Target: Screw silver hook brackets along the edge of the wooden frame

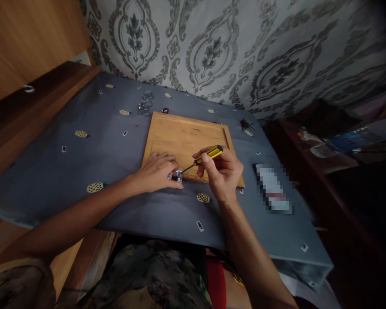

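The board [186, 136] is laid on the table [109, 154]. At its near edge, a metal fitting [179, 177] is pinched between the thumb and fingers of the left hand [159, 171]. The screwdriver [198, 162] is clamped in the fingers of the right hand [223, 171], its tip set at the fitting. Metal parts [144, 107] are placed past the board's far left corner.

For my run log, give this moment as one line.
left hand: at shiny fitting | right hand: holds screwdriver, tip at fitting | wooden board: on table
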The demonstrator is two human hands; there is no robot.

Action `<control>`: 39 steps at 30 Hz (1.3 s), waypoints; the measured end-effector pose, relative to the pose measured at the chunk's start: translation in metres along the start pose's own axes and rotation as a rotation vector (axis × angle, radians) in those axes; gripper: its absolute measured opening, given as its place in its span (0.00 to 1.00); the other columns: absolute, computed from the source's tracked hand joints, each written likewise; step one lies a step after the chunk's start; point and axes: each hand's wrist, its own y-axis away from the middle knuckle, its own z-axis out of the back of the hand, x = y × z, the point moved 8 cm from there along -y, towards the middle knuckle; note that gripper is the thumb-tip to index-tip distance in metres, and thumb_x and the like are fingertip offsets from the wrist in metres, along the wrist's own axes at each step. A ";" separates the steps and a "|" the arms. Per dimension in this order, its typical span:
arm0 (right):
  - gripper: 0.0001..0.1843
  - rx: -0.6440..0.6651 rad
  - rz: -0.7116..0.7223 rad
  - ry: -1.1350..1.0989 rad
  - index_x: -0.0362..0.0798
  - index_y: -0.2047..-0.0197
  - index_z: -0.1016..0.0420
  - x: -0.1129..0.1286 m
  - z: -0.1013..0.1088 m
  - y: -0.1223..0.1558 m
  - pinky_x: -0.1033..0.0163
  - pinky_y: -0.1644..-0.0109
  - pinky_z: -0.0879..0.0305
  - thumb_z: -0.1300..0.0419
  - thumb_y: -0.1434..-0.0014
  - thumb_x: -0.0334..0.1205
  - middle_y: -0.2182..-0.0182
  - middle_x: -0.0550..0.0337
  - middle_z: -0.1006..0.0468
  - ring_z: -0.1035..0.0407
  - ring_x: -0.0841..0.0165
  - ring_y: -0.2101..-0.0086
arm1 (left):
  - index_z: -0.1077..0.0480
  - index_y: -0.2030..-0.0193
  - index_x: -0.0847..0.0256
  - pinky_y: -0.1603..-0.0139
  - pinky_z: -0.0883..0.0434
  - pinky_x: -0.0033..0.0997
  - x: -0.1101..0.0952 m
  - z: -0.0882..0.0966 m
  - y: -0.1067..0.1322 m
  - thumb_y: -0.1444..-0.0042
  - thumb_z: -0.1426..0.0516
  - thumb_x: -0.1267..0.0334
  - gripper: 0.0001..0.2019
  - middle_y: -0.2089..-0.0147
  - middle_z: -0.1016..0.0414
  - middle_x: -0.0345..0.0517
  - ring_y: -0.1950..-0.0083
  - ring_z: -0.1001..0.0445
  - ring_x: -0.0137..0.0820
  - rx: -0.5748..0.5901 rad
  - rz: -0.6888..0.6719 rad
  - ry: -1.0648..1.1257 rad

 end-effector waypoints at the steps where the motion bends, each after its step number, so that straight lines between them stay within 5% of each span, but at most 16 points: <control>1: 0.21 0.002 -0.006 -0.002 0.51 0.65 0.25 -0.001 0.000 0.000 0.66 0.82 0.35 0.31 0.41 0.60 0.70 0.62 0.16 0.34 0.77 0.84 | 0.23 0.59 0.62 0.48 0.37 0.41 0.000 0.000 0.000 0.41 0.34 0.41 0.22 0.56 0.24 0.48 0.50 0.26 0.43 0.003 0.002 -0.001; 9: 0.18 0.020 -0.015 -0.062 0.51 0.66 0.23 -0.002 -0.002 0.001 0.66 0.82 0.34 0.30 0.42 0.57 0.71 0.63 0.19 0.33 0.77 0.83 | 0.23 0.58 0.61 0.49 0.36 0.40 0.000 -0.001 0.000 0.41 0.34 0.41 0.22 0.55 0.24 0.47 0.50 0.26 0.43 -0.010 -0.007 -0.006; 16: 0.20 0.178 -0.056 -0.132 0.53 0.52 0.21 -0.002 -0.008 0.001 0.65 0.79 0.31 0.33 0.39 0.59 0.66 0.62 0.18 0.31 0.76 0.81 | 0.24 0.60 0.61 0.50 0.36 0.40 0.002 -0.002 0.001 0.40 0.36 0.40 0.22 0.58 0.24 0.47 0.51 0.26 0.42 -0.017 -0.023 0.009; 29: 0.21 0.113 -0.053 -0.128 0.54 0.64 0.36 -0.008 -0.010 0.002 0.69 0.83 0.39 0.30 0.41 0.56 0.71 0.66 0.19 0.38 0.78 0.84 | 0.24 0.62 0.61 0.48 0.34 0.43 0.001 -0.001 0.001 0.42 0.34 0.43 0.20 0.56 0.22 0.48 0.50 0.25 0.45 -0.031 0.006 0.049; 35: 0.22 0.138 -0.055 -0.160 0.53 0.50 0.27 -0.022 -0.006 0.000 0.66 0.79 0.35 0.39 0.35 0.62 0.64 0.59 0.16 0.35 0.77 0.82 | 0.25 0.64 0.62 0.49 0.34 0.43 0.002 -0.001 0.000 0.42 0.34 0.44 0.20 0.57 0.23 0.49 0.51 0.25 0.45 -0.047 -0.009 0.050; 39: 0.20 0.154 -0.069 -0.185 0.52 0.52 0.24 -0.024 -0.008 0.000 0.65 0.78 0.34 0.38 0.35 0.60 0.62 0.58 0.16 0.32 0.76 0.81 | 0.25 0.64 0.62 0.49 0.33 0.43 0.000 0.000 -0.001 0.41 0.35 0.43 0.21 0.57 0.23 0.49 0.51 0.25 0.44 -0.028 -0.018 0.022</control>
